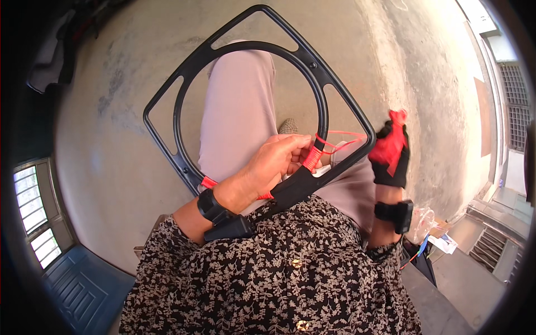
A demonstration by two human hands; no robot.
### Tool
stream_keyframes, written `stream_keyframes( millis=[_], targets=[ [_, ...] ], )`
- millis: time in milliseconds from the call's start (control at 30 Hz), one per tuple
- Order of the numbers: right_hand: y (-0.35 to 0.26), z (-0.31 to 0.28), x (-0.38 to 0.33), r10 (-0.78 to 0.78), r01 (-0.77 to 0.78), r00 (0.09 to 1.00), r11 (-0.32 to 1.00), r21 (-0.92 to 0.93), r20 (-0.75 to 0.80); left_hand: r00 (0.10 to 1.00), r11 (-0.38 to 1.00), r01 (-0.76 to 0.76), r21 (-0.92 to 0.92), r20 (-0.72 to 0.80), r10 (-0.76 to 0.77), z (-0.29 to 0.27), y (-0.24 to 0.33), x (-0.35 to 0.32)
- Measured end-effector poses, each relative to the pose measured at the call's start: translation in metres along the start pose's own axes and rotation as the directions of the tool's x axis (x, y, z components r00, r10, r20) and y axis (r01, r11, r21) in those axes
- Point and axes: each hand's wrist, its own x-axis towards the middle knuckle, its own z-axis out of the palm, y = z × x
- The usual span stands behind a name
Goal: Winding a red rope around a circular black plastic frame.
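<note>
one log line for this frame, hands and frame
left hand: grips black frame at red cord wrap | right hand: gloved, holds red cord bundle | frame: on lap, cord taut between

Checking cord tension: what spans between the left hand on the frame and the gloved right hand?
Head view: thin red cord runs from the wrapping at the left hand on the black frame toward the right hand.

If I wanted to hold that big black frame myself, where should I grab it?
Probably the bare far corner of the black frame, coming from the top. The bars there are thin enough to wrap fingers round and free of red cord. The near edge is taken: the left hand pinches it at the wrapping, and the right hand holds cord.
</note>
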Motion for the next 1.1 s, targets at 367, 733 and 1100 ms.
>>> stream_keyframes(
  millis=[367, 733, 1100],
  targets=[
    [-0.027, -0.113, -0.055, 0.229, -0.183, 0.967, 0.927, 0.326, -0.109, 0.997, 0.999, -0.005, 0.036, -0.078, 0.008, 0.001, 0.003, 0.000],
    [-0.034, 0.041, -0.048, 0.399, -0.236, 0.829, 0.885, -0.401, 0.393, 0.988, 0.968, -0.120, 0.219, -0.070, 0.138, 0.005, 0.007, -0.003],
    [0.007, 0.109, -0.012, 0.273, -0.678, 0.504, 0.713, 0.179, 0.820, 0.982, 0.946, -0.128, 0.296, -0.093, 0.162, 0.009, 0.003, -0.001]
  ],
)
